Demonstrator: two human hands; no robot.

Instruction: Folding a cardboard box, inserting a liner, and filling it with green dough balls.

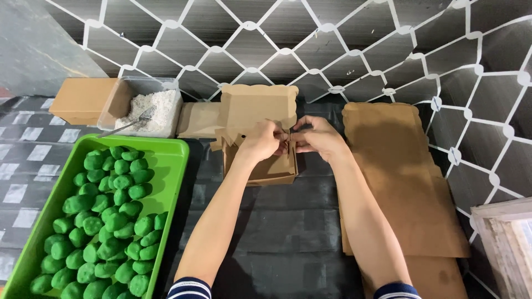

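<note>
Cardboard box [260, 166] half-folded — left hand [261, 141], right hand [316, 137] fingers pinched shut on its flap.

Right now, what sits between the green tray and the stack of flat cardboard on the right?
Head view: the half-folded brown box, gripped by the left hand and right hand, both forearms, and the dark table cover.

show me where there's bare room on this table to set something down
Bare dark tabletop lies near the person, between the green tray and the flat cardboard stack, partly crossed by the forearms. A narrower strip runs beside the tray's right rim. Crowded: the back row, with the closed box, clear tub and half-folded box held by left hand and right hand.
</note>
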